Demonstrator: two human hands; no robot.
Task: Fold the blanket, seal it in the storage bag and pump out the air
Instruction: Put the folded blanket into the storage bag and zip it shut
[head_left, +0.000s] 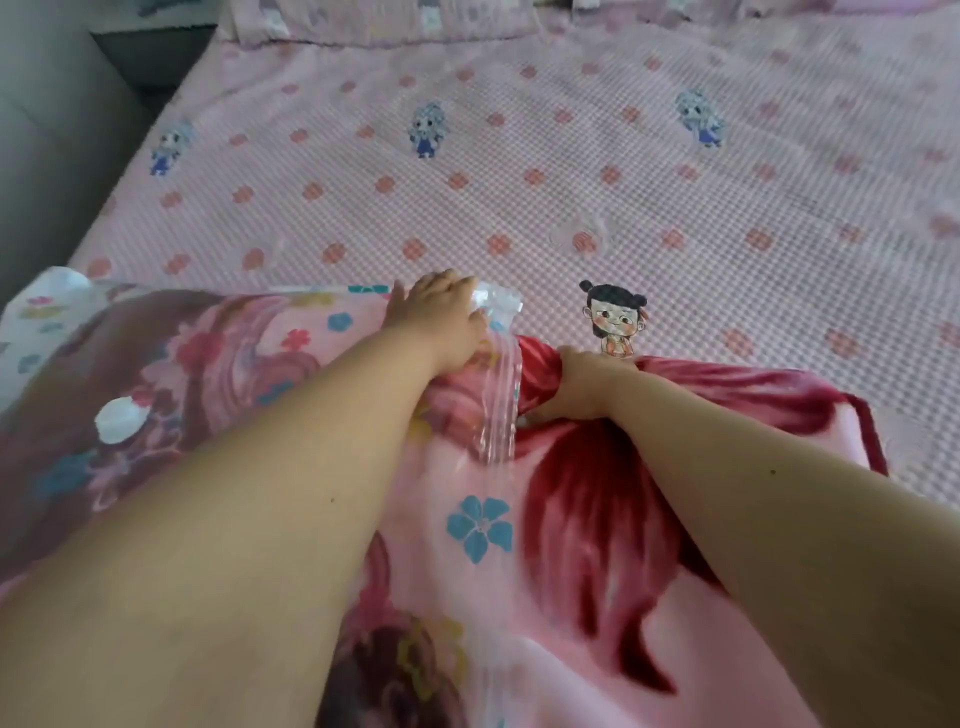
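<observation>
Left hand fingers hold bag mouth | right hand fingers clench blanket, half inside, on bed | risk, we judge: bunched folds jam the seal.

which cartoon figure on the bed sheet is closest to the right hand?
The black-haired figure with two buns, printed on the bed sheet just above the right hand. The three pale-haired figures in blue sit much farther up the sheet.
</observation>
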